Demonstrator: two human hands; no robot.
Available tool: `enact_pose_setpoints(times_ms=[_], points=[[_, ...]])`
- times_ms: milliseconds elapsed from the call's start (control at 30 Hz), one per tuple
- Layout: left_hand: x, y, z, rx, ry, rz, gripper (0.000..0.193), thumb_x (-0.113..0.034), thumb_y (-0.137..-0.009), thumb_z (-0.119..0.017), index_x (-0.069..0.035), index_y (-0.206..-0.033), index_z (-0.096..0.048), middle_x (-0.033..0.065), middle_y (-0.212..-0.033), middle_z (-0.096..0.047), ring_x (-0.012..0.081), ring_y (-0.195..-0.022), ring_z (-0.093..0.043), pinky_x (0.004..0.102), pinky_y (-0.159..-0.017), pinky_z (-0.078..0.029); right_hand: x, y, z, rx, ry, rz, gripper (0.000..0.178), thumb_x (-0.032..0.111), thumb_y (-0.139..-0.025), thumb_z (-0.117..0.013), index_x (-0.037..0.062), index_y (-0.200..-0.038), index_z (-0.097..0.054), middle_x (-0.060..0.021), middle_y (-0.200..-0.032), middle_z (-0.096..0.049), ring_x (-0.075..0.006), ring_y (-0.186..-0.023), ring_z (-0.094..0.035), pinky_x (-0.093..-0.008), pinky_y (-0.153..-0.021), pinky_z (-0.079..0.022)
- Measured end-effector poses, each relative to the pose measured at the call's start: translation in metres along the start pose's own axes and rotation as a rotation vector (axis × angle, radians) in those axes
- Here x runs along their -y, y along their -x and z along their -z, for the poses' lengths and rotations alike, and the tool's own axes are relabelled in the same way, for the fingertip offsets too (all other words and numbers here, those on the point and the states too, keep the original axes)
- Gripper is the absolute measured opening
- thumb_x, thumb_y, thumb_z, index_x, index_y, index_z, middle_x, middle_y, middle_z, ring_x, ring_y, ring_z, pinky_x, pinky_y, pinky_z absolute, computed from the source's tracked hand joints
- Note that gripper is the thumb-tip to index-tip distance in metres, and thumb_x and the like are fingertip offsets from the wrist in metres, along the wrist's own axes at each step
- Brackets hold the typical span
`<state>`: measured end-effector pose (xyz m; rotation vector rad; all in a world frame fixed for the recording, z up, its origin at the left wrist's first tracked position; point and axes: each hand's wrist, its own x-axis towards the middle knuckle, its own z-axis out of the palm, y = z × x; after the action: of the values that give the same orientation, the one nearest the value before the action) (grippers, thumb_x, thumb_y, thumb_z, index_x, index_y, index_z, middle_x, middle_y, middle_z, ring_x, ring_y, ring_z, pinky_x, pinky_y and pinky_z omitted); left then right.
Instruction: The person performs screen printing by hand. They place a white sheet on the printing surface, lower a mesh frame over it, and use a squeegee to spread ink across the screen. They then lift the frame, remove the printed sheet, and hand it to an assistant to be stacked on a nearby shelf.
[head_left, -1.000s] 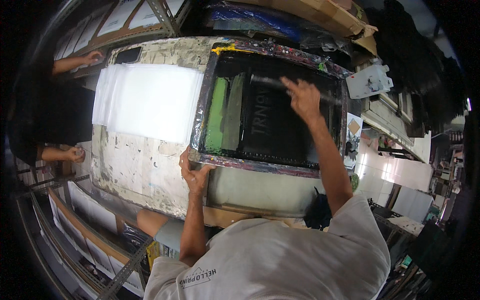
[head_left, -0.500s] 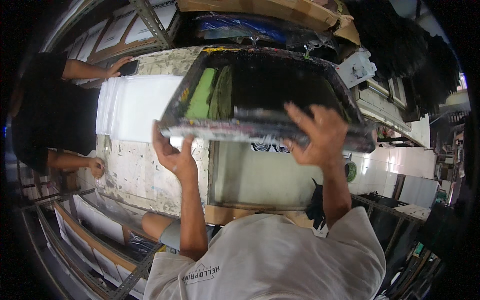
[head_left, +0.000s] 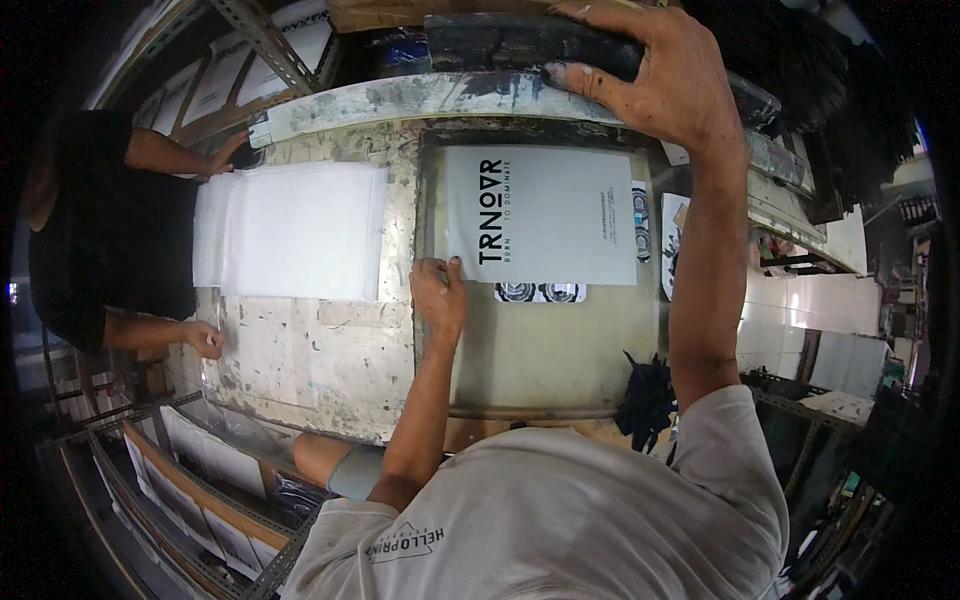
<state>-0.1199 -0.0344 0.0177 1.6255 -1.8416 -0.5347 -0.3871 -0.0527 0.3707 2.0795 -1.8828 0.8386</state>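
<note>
Printed sheet (head_left: 560, 220) lies flat on the pale bed (head_left: 540, 350), bold black lettering on it, so this one looks inked. Frame (head_left: 350, 102) is up at the far side; right hand (head_left: 680, 90) has fingers gripping a dark bar (head_left: 520, 45) at its edge. Left hand (head_left: 438, 298) is at the sheet's near left corner, fingers curled, can't tell if pinching it. Sheet not yet off the bed; stack of white sheets (head_left: 310, 230) on the bench (head_left: 320, 340) looks blank, so probably more left to do
</note>
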Motion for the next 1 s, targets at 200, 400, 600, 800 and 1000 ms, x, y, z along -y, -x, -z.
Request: enact_pose_setpoints(times_ms=[200,400,600,800,1000], points=[[-0.040,-0.021,0.018,0.004,0.573,0.178,0.022,-0.016,-0.095,-0.067,0.003,-0.085,-0.061,0.0087,-0.069,-0.058,0.0138,-0.066,-0.051,0.0303,-0.063,-0.043,0.005,-0.006,0.004,0.032,0.052,-0.147,0.056,0.044,-0.070,-0.084,0.0071,-0.111,-0.076,-0.0192,-0.116,-0.071,-0.0344,-0.112,-0.064,-0.0438,-0.101,-0.044],[-0.056,-0.034,0.051,-0.024,0.809,0.284,0.021,-0.017,-0.100,-0.063,-0.001,-0.087,-0.060,-0.0025,-0.073,-0.052,0.0102,-0.067,-0.045,0.0285,-0.063,-0.041,-0.014,-0.011,0.003,0.061,-0.023,-0.084,0.056,0.044,-0.070,-0.085,0.0063,-0.111,-0.076,-0.0190,-0.108,-0.073,-0.0351,-0.104,-0.066,-0.0451,-0.095,-0.048],[0.034,-0.041,0.111,-0.212,0.815,0.475,0.016,-0.017,-0.100,-0.065,-0.006,-0.088,-0.063,-0.0069,-0.077,-0.053,0.0016,-0.063,-0.038,0.0201,-0.055,-0.030,-0.021,-0.011,-0.009,0.022,0.078,-0.034,0.056,0.043,-0.071,-0.085,0.0068,-0.113,-0.075,-0.0163,-0.105,-0.074,-0.0299,-0.098,-0.069,-0.0416,-0.091,-0.051],[0.161,-0.026,0.184,-0.542,0.212,0.391,0.034,-0.025,-0.099,-0.064,0.005,-0.114,-0.059,0.0129,-0.105,-0.061,0.0241,-0.098,-0.055,0.0383,-0.088,-0.046,-0.042,-0.004,-0.017,0.076,-0.039,-0.069,0.059,0.036,-0.075,-0.086,0.0041,-0.122,-0.071,-0.0210,-0.112,-0.072,-0.0286,-0.103,-0.070,-0.0367,-0.091,-0.052],[0.086,-0.041,0.194,-0.815,-0.260,-0.196,0.040,-0.011,-0.087,-0.076,0.002,-0.122,-0.062,0.0169,-0.122,-0.062,0.0352,-0.117,-0.053,0.0483,-0.100,-0.040,-0.036,-0.003,-0.014,0.099,0.018,-0.150,0.059,0.037,-0.077,-0.085,0.0037,-0.123,-0.070,-0.0204,-0.116,-0.069,-0.0298,-0.109,-0.066,-0.0389,-0.094,-0.050]])
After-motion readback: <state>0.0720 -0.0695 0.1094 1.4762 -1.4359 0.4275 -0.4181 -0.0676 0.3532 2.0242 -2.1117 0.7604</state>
